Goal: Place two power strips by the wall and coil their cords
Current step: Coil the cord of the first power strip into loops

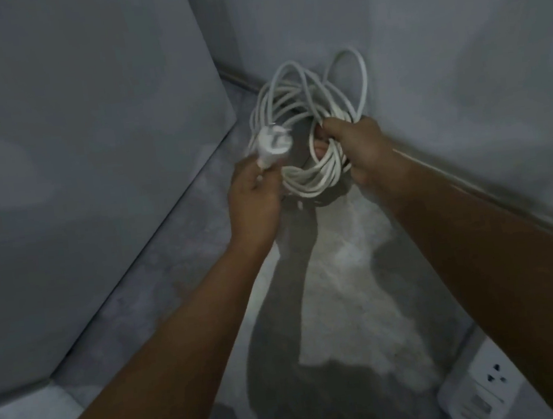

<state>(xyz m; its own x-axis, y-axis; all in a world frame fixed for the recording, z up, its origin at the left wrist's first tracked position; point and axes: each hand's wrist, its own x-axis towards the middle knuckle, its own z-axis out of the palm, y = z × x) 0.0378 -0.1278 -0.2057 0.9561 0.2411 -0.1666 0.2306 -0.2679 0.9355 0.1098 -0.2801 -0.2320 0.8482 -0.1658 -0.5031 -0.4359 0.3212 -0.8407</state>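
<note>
Near the floor's point(204, 252) corner, right hand point(361, 148) grips the coiled cord point(302, 178); left hand point(255, 198) pinches its plug point(273, 144). One power strip point(485, 392) already looks placed.

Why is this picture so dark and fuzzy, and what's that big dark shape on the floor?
Head view: dim, grey light, one bright patch on the floor; head view: the dark shape is the arms' shadow; head view: the plug in the left hand is smeared by blur, the cord in the right hand sharper.

Single head camera, tilted forward-down, near floor point(344, 270) at wall point(457, 51) corner
</note>
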